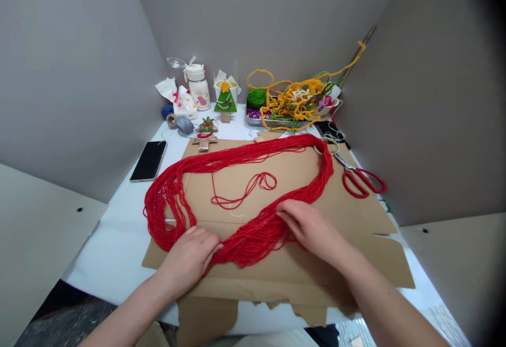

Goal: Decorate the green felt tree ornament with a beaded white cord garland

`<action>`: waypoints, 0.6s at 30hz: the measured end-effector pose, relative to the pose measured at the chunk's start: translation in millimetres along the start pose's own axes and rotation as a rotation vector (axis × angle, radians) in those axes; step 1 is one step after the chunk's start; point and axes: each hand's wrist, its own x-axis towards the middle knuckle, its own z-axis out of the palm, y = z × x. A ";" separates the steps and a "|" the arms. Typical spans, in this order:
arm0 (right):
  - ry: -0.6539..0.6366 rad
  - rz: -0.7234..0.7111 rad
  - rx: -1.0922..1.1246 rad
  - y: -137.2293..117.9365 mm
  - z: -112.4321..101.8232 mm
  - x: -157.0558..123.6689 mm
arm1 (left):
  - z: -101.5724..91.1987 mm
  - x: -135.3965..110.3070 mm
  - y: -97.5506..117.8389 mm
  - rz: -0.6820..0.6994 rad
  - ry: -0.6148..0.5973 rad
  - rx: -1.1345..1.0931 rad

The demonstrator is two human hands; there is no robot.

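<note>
A large loop of red yarn (253, 236) lies spread in a long oval on flat brown cardboard (348, 231). At the near left side of the loop, my left hand (193, 252) is closed around the strands, its fingertips partly hidden. My right hand (308, 225) pinches strands on the near right side, with thumb and fingers together. Between the two hands the strands fan out loosely. A loose end of red yarn curls inside the oval, near a short white thread (236, 214).
Red-handled scissors (358, 175) lie right of the loop. A phone (148, 161) is on the left. Behind stand a white bottle (198, 91), a felt tree (225, 99), a twig tree (204, 135), grey twine (184, 125) and a metal tray (256, 121) heaped with yellow yarn (296, 102). Grey walls enclose the table.
</note>
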 end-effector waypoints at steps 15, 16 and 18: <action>-0.121 -0.214 -0.163 20.9 -11.5 6.5 | -6.2 -21.2 6.0 0.013 0.041 0.119; -0.118 -0.206 -0.197 26.4 -10.4 8.1 | -5.4 -23.5 2.0 -0.008 0.009 0.152; -0.090 -0.178 -0.251 38.0 -10.1 9.3 | -4.5 -28.5 -7.2 -0.046 -0.048 0.201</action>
